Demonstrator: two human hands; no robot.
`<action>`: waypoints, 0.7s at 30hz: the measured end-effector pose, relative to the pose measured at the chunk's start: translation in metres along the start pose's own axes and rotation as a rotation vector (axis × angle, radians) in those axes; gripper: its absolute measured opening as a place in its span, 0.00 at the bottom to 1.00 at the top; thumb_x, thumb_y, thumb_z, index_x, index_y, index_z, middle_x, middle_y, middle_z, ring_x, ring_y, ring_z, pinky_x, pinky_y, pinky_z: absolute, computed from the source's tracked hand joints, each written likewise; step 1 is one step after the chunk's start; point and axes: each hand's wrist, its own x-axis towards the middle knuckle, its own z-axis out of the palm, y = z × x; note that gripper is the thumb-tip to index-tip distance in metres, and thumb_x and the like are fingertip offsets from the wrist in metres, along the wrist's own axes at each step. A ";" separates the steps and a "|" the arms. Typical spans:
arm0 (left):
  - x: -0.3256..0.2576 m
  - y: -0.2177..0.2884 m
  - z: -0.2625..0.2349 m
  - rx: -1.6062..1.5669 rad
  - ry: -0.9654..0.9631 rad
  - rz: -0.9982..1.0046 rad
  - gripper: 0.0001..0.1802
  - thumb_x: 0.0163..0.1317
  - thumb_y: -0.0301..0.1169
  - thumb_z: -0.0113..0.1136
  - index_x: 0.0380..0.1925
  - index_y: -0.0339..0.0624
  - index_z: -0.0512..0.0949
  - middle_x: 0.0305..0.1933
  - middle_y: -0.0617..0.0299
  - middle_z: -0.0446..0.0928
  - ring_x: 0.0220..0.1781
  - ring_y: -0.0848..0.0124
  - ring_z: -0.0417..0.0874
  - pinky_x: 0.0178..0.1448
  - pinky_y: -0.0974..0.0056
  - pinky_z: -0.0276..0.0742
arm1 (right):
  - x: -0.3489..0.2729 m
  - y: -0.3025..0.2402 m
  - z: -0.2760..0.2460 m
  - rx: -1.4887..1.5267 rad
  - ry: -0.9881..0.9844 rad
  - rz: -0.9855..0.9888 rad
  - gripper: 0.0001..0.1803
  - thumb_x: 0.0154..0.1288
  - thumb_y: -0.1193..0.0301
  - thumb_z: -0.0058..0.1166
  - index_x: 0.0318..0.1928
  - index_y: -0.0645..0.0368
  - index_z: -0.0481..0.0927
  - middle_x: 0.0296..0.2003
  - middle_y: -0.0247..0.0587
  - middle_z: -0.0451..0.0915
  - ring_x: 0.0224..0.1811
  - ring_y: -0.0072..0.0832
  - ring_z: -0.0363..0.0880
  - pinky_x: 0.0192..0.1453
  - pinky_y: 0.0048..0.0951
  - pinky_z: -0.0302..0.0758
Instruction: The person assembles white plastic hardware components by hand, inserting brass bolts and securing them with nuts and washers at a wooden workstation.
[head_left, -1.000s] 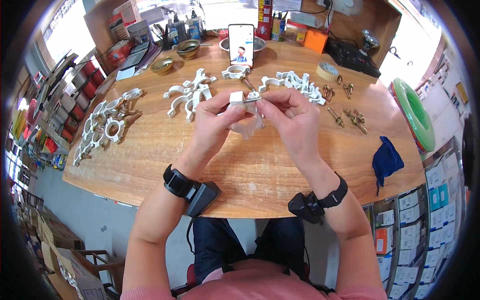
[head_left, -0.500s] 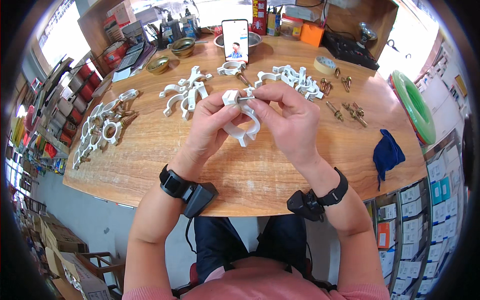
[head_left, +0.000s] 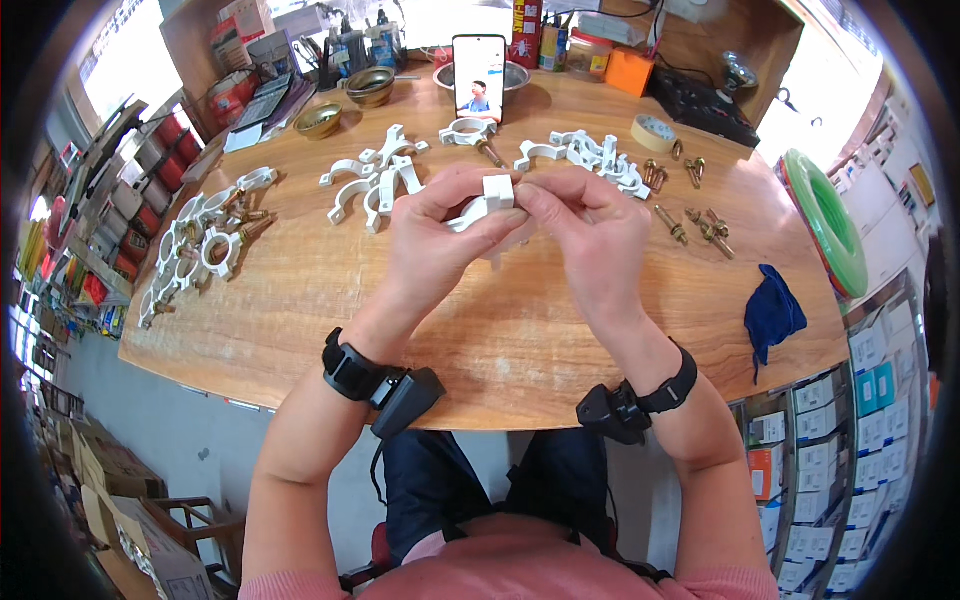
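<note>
My left hand (head_left: 435,228) is closed on a white plastic pipe clamp (head_left: 498,193), its thumb and fingers around one squared end. My right hand (head_left: 595,225) pinches at the same clamp from the right, fingertips against that end. The screw between the clamp's ends is hidden behind my fingers and the white plastic. Beyond my hands lies a white clamp with a brass-coloured bolt (head_left: 490,152). Loose white clamp halves (head_left: 383,185) form a heap to the left, and another heap of clamp halves (head_left: 597,157) sits to the right.
Clamps with bolts fitted (head_left: 220,250) lie at the left. Brass-coloured expansion bolts (head_left: 710,230) and a tape roll (head_left: 653,132) are at the right, with a dark blue cloth (head_left: 775,315) nearer. A phone (head_left: 479,80) stands at the back; brass bowls (head_left: 369,88) sit left of it.
The clamp has turned in my hands, its squared end now facing up toward me. My fingers have come closer together, and the screw visible before is now covered.
</note>
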 end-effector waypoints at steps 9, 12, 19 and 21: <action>0.002 -0.006 0.003 -0.002 0.120 0.047 0.17 0.47 0.22 0.59 0.41 0.38 0.75 0.39 0.62 0.74 0.38 0.77 0.74 0.40 0.73 0.71 | -0.002 0.011 0.009 -0.296 -0.014 -0.345 0.10 0.50 0.73 0.58 0.32 0.66 0.77 0.29 0.36 0.76 0.31 0.19 0.72 0.36 0.20 0.69; -0.002 -0.001 0.009 0.237 0.011 0.054 0.19 0.52 0.26 0.56 0.46 0.38 0.73 0.39 0.62 0.74 0.38 0.78 0.73 0.39 0.72 0.71 | 0.002 0.015 0.004 -0.254 0.012 -0.165 0.10 0.50 0.73 0.57 0.33 0.65 0.77 0.29 0.35 0.76 0.32 0.18 0.72 0.36 0.20 0.69; 0.002 0.000 -0.001 -0.190 -0.025 -0.174 0.18 0.57 0.34 0.53 0.45 0.34 0.73 0.40 0.61 0.75 0.41 0.78 0.72 0.46 0.72 0.67 | 0.011 0.014 -0.008 0.079 -0.070 0.174 0.10 0.55 0.72 0.51 0.35 0.65 0.77 0.27 0.34 0.76 0.29 0.14 0.70 0.33 0.16 0.66; 0.003 -0.002 0.000 -0.169 -0.040 -0.184 0.18 0.57 0.36 0.54 0.42 0.34 0.74 0.39 0.62 0.76 0.40 0.79 0.72 0.45 0.73 0.67 | 0.011 0.017 -0.011 -0.026 -0.109 0.069 0.09 0.57 0.71 0.51 0.36 0.63 0.77 0.27 0.32 0.76 0.28 0.15 0.70 0.34 0.16 0.66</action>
